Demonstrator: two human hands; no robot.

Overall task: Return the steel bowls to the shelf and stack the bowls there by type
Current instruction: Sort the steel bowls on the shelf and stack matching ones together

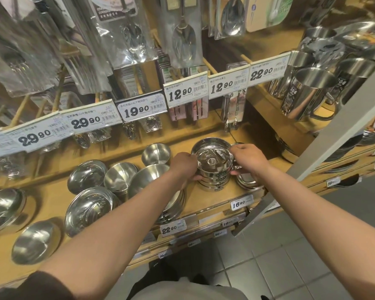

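A bowl stack (213,167) on the shelf (221,197) was gripped at its sides by both hands (183,167) (247,158). Stiff, slick, probably light steel; rims were judged the safest hold.

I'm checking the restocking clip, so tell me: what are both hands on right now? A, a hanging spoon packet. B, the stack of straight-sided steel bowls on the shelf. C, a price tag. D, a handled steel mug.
B: the left hand and the right hand grip opposite sides of the stack of straight-sided steel bowls, which stands on the wooden shelf, well below the hanging packets.
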